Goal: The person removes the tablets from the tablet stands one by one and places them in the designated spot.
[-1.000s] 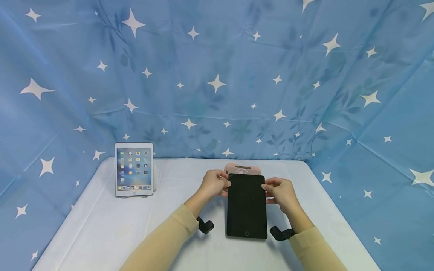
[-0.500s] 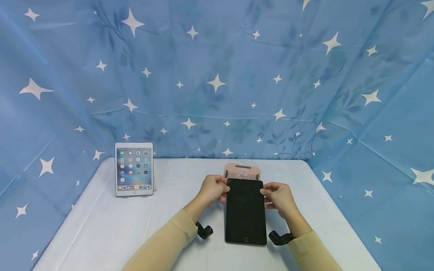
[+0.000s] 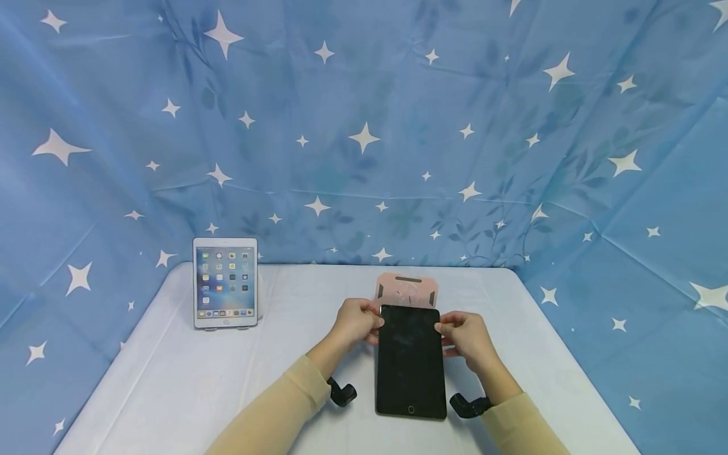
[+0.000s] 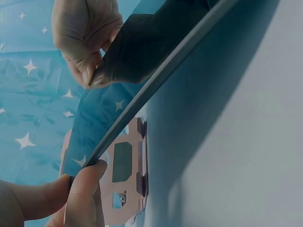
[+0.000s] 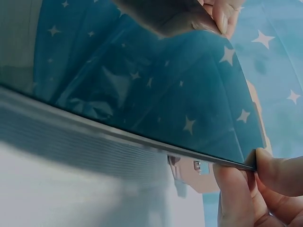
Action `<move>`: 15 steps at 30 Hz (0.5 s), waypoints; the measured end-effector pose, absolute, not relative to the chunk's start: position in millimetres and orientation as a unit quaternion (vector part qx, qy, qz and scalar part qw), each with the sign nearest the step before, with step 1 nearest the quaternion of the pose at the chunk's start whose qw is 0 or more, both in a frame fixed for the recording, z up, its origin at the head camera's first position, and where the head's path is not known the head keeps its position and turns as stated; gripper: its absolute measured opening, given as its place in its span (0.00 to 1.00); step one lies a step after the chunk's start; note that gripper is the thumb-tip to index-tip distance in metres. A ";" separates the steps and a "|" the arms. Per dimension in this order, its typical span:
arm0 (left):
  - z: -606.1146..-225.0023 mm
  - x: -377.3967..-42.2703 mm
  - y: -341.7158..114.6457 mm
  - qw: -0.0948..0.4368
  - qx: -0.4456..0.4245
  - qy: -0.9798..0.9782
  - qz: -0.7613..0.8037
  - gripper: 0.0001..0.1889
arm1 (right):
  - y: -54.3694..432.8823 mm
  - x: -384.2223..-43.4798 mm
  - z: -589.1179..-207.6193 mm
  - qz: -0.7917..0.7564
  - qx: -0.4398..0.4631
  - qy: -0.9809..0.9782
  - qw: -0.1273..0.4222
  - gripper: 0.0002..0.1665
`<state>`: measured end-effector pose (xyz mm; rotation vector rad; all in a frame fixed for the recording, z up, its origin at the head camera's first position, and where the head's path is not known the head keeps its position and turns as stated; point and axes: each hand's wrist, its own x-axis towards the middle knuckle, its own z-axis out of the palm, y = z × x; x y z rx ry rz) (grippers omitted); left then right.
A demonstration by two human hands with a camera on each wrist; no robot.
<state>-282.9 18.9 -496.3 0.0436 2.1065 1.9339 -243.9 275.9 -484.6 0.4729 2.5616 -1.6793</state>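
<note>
Between both hands is a black tablet [image 3: 411, 363] with a dark screen and a round home button at its near end. My left hand [image 3: 354, 322] pinches its far left edge between thumb and fingers. On the far right edge, my right hand [image 3: 467, 337] pinches the same way. The tablet slopes, its far end raised off the table, as the left wrist view shows. Behind that far end stands a pink tablet stand [image 3: 406, 291] with slots, its lower part hidden by the tablet. In the right wrist view the glossy screen [image 5: 142, 94] mirrors the starry cloth.
A white tablet [image 3: 225, 283] with a lit screen of app icons leans on a stand at the back left of the white table [image 3: 301, 291]. Blue star-patterned cloth [image 3: 364, 189] hangs behind and at both sides. A black wrist camera [image 3: 469, 406] sits on each wrist.
Both hands have drawn the black tablet a little toward the near edge. More of the pink stand shows behind it. The white tablet has stayed in place.
</note>
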 end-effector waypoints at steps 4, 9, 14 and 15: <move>-498.6 -279.7 17.5 0.143 0.011 0.733 0.665 0.04 | 274.3 -242.4 -487.5 -0.542 0.150 0.826 0.026 0.11; -503.1 -275.1 15.4 0.145 0.003 0.741 0.656 0.05 | 271.3 -237.9 -492.5 -0.538 0.152 0.829 0.033 0.11; -507.4 -272.2 12.5 0.146 0.000 0.746 0.650 0.05 | 266.8 -233.9 -495.6 -0.534 0.149 0.832 0.031 0.09; -508.4 -272.2 11.9 0.146 -0.001 0.746 0.650 0.05 | 266.2 -233.6 -496.1 -0.534 0.148 0.832 0.031 0.09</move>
